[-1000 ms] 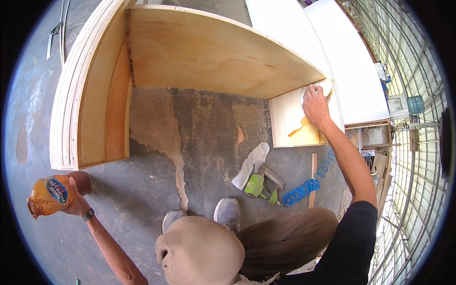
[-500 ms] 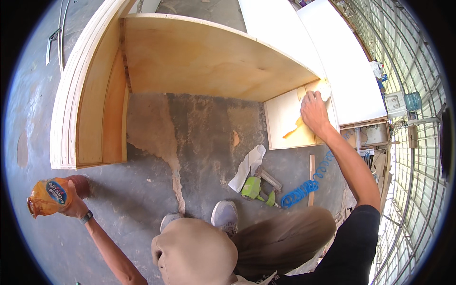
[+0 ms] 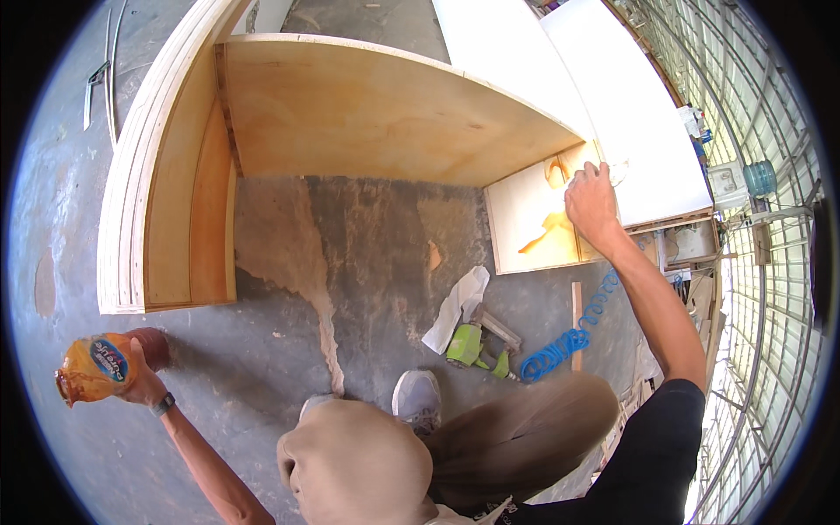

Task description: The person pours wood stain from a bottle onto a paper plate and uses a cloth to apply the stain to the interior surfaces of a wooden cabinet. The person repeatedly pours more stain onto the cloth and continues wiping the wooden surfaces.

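Note:
Out at the left, my left hand (image 3: 145,385) is wrapped round a cut-off plastic bottle (image 3: 94,364) stained amber-brown inside. The bottle lies tilted, its open end pointing left. On the right, my right hand (image 3: 591,205) is closed over a white wad (image 3: 620,170), probably cloth, mostly hidden by the fingers. It presses at the outer edge of the pale right-hand panel (image 3: 514,208) of a plywood cabinet frame (image 3: 385,109). Wet orange-brown stain (image 3: 551,236) lies in patches on that panel, left of the hand.
A green nail gun (image 3: 468,346) lies on the concrete floor before my shoes, beside a crumpled white sheet (image 3: 457,306) and a coiled blue air hose (image 3: 553,353). A thin wood strip (image 3: 576,324) lies nearby. White boards (image 3: 647,114) stand beyond the right panel; wire mesh (image 3: 770,289) runs along the right.
My right hand has shifted slightly right and nearer to me with the wad, uncovering more stain on the panel. My left hand still holds the bottle in nearly the same place.

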`<state>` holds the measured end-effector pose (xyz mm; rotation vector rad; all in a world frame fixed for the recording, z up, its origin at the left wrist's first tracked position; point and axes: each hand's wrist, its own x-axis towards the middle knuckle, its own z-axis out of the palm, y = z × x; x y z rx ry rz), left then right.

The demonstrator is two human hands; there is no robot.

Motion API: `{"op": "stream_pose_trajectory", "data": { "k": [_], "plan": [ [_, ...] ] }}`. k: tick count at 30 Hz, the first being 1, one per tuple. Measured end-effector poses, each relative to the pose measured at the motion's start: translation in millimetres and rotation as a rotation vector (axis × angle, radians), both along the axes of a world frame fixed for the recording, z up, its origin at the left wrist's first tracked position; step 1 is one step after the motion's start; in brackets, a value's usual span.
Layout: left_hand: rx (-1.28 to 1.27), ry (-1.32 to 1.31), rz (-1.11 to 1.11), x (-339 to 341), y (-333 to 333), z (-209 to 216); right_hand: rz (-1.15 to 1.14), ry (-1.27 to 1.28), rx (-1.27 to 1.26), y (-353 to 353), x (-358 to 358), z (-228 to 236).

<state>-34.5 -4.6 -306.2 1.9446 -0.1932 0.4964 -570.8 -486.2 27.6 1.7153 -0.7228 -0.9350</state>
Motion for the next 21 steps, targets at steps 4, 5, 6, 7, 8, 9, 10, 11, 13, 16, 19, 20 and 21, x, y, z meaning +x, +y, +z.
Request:
{"op": "stream_pose_trajectory", "data": {
  "k": [4, 5, 6, 7, 8, 9, 10, 11, 13, 16, 19, 20, 21],
  "plan": [
    [-0.03, -0.041, -0.027, -2.8, -4.5, -1.7, 0.244, 0.096, -0.046, -25.9, -23.2, -6.2],
    [-0.024, -0.042, -0.03, -4.4, -6.8, -2.5, 0.296, 0.11, -0.071, -34.5, -27.8, -5.1],
    [-0.019, -0.043, -0.035, -6.6, -10.0, -3.8, 0.346, 0.124, -0.096, -41.8, -34.2, -3.3],
    [-0.04, -0.042, -0.038, -3.9, -7.6, -6.1, 0.267, 0.119, -0.084, -40.5, -28.3, -5.3],
    [-0.062, -0.041, -0.043, -0.3, -5.3, -10.7, 0.187, 0.115, -0.072, -38.9, -22.8, -7.4],
    [-0.083, -0.039, -0.05, 2.6, -4.1, -11.6, 0.105, 0.112, -0.058, -33.6, -14.8, -8.3],
    [-0.061, -0.005, -0.036, 2.9, -2.1, -12.8, 0.041, 0.106, -0.038, -26.4, -8.7, -6.2],
    [-0.035, 0.026, -0.02, 0.2, -1.1, -9.6, -0.02, 0.097, -0.015, -19.1, -2.8, -4.7],
    [-0.022, 0.038, -0.015, -2.6, -0.8, -4.8, -0.063, 0.056, 0.022, 0.3, -3.8, 3.4],
    [-0.055, -0.018, -0.031, -2.5, -2.3, -1.7, 0.02, -0.02, 0.036, 42.4, -34.8, 28.2],
    [-0.048, -0.029, -0.036, -3.0, -5.2, 0.0, -0.009, -0.068, 0.037, 82.6, -44.2, 47.0],
    [-0.027, -0.022, -0.031, -2.1, -3.7, 2.0, -0.041, -0.092, 0.045, 88.2, -43.2, 48.5],
    [-0.005, -0.016, -0.025, -1.4, -2.4, 3.3, -0.011, -0.117, 0.06, 86.6, -42.0, 45.9]
  ]
}}
